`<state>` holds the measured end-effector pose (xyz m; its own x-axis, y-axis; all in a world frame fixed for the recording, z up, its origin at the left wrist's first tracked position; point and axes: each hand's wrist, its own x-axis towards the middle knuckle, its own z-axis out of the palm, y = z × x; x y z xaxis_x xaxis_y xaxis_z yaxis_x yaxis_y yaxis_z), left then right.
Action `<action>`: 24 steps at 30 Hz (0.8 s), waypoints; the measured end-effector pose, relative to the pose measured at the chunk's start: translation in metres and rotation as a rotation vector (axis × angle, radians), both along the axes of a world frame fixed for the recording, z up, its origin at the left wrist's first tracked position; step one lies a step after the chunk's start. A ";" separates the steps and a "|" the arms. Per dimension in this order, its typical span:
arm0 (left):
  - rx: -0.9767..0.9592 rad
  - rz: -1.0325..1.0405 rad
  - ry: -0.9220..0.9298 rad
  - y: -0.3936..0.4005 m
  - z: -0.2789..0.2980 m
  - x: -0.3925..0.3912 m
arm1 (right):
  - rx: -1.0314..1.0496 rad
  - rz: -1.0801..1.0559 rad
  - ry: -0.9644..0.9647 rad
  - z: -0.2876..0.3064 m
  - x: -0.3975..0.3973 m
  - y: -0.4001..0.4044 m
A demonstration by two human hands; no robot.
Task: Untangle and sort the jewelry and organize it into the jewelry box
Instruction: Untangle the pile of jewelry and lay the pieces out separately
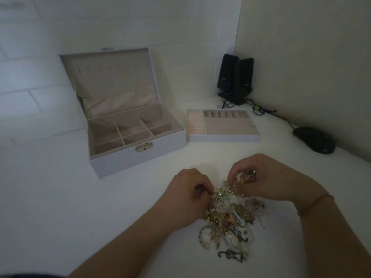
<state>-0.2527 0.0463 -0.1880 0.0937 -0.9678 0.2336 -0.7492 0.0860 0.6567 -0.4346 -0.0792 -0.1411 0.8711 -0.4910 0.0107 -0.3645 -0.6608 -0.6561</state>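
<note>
On white desk (60,197) by brick wall (30,57), both hands' fingers (202,188) pinching tangled jewelry (228,213).

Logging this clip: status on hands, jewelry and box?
Left hand and right hand both pinching the tangled jewelry pile. Jewelry box open, compartments bare; tray out beside it. Nothing in the way.

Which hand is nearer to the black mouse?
Right. The right hand works at the jewelry pile, below and left of the mouse; the left hand is further left.
</note>
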 end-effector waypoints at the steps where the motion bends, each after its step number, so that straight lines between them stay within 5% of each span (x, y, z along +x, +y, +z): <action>1: -0.005 0.003 -0.011 0.000 -0.001 0.000 | -0.002 0.019 0.031 -0.002 0.002 0.001; 7: -0.014 0.018 -0.011 0.000 -0.003 0.000 | 0.020 0.082 0.064 0.000 0.008 0.012; 14: -0.016 0.012 -0.033 0.000 -0.004 0.000 | -0.267 -0.055 0.123 -0.004 0.013 0.016; 24: -0.043 -0.014 -0.035 0.001 -0.004 -0.001 | -0.341 -0.065 0.224 -0.006 0.015 0.017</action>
<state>-0.2536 0.0475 -0.1915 0.0717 -0.9578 0.2783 -0.7700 0.1242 0.6258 -0.4197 -0.0623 -0.1471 0.8378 -0.5459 -0.0046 -0.5214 -0.7976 -0.3034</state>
